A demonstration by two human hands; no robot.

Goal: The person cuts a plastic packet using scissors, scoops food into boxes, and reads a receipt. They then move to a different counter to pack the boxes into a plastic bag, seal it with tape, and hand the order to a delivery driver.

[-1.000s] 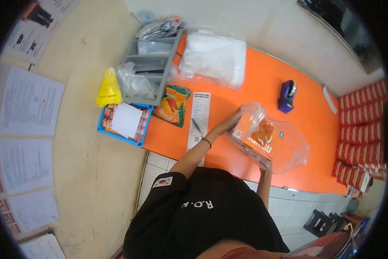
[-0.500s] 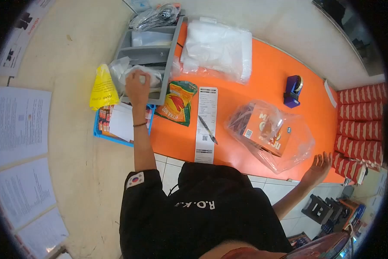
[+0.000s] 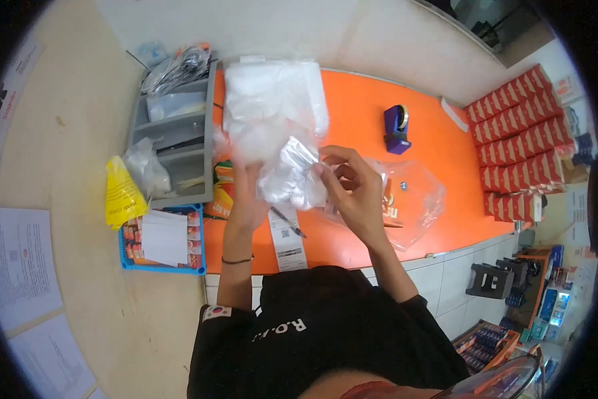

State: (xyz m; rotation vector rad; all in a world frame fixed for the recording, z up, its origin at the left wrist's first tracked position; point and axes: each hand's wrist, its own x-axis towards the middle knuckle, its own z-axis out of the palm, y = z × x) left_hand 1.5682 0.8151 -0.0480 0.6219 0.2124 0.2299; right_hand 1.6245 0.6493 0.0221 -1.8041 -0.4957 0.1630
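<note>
A crumpled clear plastic bag (image 3: 291, 183) with shiny folds is up in front of me, above the orange counter. My left hand (image 3: 247, 199) is closed around its left side, the fingers partly hidden by the plastic. At the bag's right edge, the thumb and fingers of my right hand (image 3: 353, 189) pinch the plastic. What the bag contains, if anything, I cannot make out. Below it lie a printed paper slip (image 3: 289, 251) and a pen (image 3: 287, 222). Behind my right hand, an orange box (image 3: 393, 211) sits inside a clear carrier bag (image 3: 426, 193).
A grey divided tray (image 3: 209, 133) stands at the left, beside a yellow bag (image 3: 122, 196) and a blue basket (image 3: 196, 267). White plastic bags (image 3: 275, 90) lie at the back. A purple tape dispenser (image 3: 396, 133) stands farther right, near stacked red boxes (image 3: 511, 139).
My left hand has come from the grey tray toward the middle with the clear plastic bag. My right hand has moved in from the right and now pinches it. The view has shifted right.
</note>
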